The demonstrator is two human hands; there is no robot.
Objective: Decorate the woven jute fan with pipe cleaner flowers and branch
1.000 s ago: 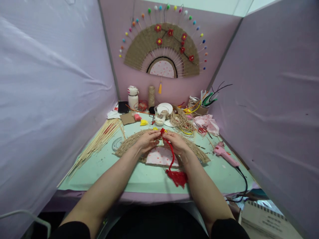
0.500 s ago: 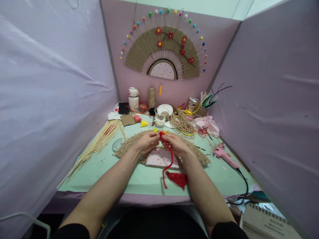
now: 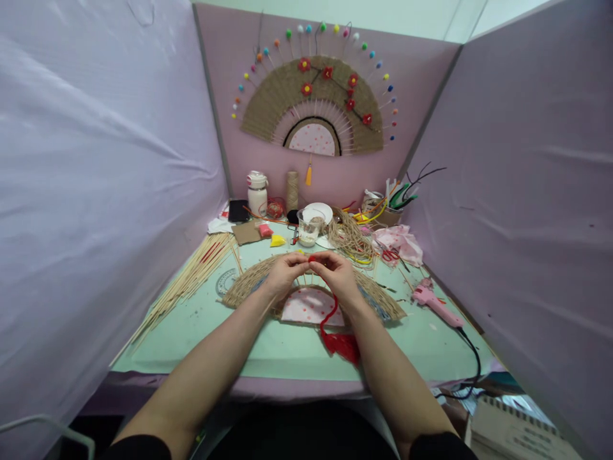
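Observation:
My left hand (image 3: 286,273) and my right hand (image 3: 336,273) meet fingertip to fingertip over the middle of a twine-woven fan (image 3: 251,284). Both hands are closed in a pinch on red yarn (image 3: 329,313), bunched small between the fingers; its exact shape there is hidden. From my right hand the yarn's tail hangs down across the fan's pink dotted half-round centre (image 3: 306,306). Its lower end reaches a red tassel (image 3: 343,347) lying on the green table beside my right forearm. A bit of yellow shows just behind my fingers.
Thin bamboo sticks (image 3: 191,278) spread at the left. A pink glue gun (image 3: 435,305) with a black cord lies at the right, near red scissors (image 3: 390,255). Behind are a clear cup (image 3: 307,230), loose twine (image 3: 352,236) and a white bottle (image 3: 257,193). A finished fan (image 3: 268,96) hangs on the back wall.
My fingers have drawn closer together and cover more of the red yarn bunch. The yarn's hanging tail has shifted, its end now down at the tassel.

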